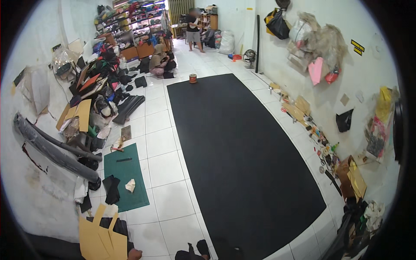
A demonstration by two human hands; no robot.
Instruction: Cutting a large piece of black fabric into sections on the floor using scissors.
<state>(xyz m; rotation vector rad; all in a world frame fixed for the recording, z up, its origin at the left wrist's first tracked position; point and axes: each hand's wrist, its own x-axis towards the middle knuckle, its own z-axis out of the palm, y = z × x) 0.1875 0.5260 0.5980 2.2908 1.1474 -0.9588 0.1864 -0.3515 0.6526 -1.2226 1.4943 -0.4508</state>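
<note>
My left hand [135,254] is at the lower edge, partly cut off, with its fingers curled closed. It is right beside tan cardboard pattern pieces [102,236] with long strap-like strips, over dark material. Whether the fingers grip these pieces is hidden. My right hand is out of view. A long black sheet of material [242,151] lies flat on the tiled floor, with a reddish-brown round tin [193,78] on its far left corner. On the left, a green cutting mat [130,173] carries black pieces [112,189] and a crumpled cream scrap [130,186].
Grey rolls [58,149] lean along the left wall near heaped materials. Small tools [320,138] line the right wall. One person [160,60] crouches beyond the heap; another person [193,32] stands at the back by loaded shelves. A fan [249,57] stands at far right.
</note>
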